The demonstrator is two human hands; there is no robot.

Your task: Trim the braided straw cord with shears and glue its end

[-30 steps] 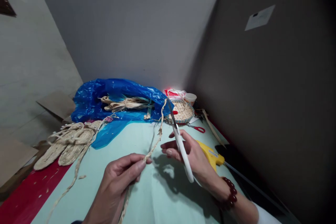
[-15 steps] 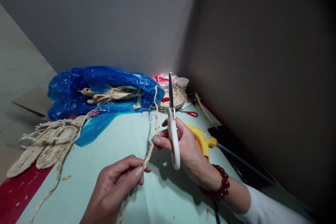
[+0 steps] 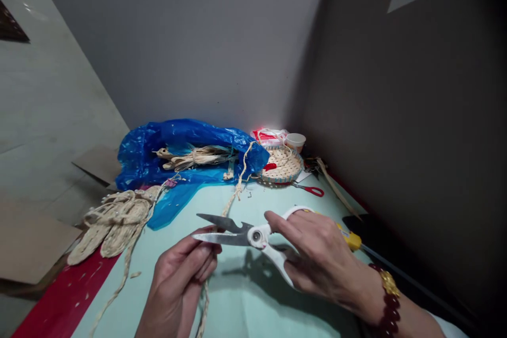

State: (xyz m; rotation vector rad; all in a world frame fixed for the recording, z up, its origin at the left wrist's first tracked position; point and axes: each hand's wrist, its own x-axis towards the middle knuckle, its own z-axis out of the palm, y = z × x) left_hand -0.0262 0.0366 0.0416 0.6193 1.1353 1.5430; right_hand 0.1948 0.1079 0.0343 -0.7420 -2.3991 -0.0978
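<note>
My left hand (image 3: 184, 269) is closed in a pinch on a braided straw cord (image 3: 231, 203). The cord runs up from the fingers toward the blue bag, and its lower part hangs beneath the hand. My right hand (image 3: 322, 259) grips a pair of white-handled scissors (image 3: 257, 236) by the handles. Their blades are spread and point left, level with my left fingertips, with the cord passing behind or between them; which one I cannot tell.
A blue plastic bag (image 3: 138, 150) holds a bundle of dry straw (image 3: 196, 157). Woven straw sandals (image 3: 119, 222) lie at left. A round basket (image 3: 283, 166), red-handled scissors (image 3: 315, 190) and a white cup (image 3: 296, 140) stand at the back. A yellow glue gun (image 3: 350, 237) is partly behind my right hand.
The white scissors have turned from upright and closed to lying sideways with blades apart. My right hand has let go of the cord and moved right, now working the handles. The view has shifted.
</note>
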